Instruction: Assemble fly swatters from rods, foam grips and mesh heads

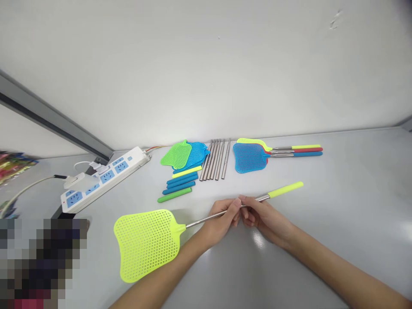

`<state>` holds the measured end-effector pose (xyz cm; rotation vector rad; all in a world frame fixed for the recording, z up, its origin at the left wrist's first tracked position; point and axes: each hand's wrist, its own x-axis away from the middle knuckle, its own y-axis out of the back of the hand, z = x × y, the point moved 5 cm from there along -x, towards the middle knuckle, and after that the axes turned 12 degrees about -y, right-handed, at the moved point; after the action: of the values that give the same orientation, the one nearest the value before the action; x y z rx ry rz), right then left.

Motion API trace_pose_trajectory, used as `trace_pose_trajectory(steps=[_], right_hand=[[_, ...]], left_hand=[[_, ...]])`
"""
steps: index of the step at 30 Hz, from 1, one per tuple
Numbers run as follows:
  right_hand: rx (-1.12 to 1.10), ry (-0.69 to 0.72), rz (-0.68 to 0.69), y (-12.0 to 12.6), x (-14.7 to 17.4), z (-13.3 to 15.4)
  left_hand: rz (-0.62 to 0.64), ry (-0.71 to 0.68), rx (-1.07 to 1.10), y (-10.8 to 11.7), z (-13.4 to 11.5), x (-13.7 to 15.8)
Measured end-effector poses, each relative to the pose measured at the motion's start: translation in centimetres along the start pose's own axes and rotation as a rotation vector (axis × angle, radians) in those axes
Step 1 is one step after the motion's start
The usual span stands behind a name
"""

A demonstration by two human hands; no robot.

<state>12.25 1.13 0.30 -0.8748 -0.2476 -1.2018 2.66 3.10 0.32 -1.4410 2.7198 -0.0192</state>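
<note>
A yellow fly swatter [148, 242] with a perforated head, metal rod and yellow grip lies across both my hands above the table. My left hand [222, 216] is closed round the metal rod, thumb on top. Close beside it, my right hand [259, 212] pinches the rod nearer the yellow grip. The two thumbs nearly meet at the middle of the rod. The swatter's head points to the left, over my left forearm, and the grip end points up to the right. The lower fingers of both hands are partly hidden.
Behind my hands lie several metal rods [217, 161], green and blue swatter heads [177, 154], and several coloured grips [177, 189]. Whole swatters [251, 158] are stacked at the back right by the wall. A white power strip [109, 178] with plugs and cables stands at the left.
</note>
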Motion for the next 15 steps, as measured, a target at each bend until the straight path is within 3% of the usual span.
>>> trace_pose_trajectory(steps=[15], right_hand=[[0.004,0.047,-0.079,-0.05,0.07,-0.19]], left_hand=[[0.014,0.025,-0.035,-0.08,-0.01,0.09]])
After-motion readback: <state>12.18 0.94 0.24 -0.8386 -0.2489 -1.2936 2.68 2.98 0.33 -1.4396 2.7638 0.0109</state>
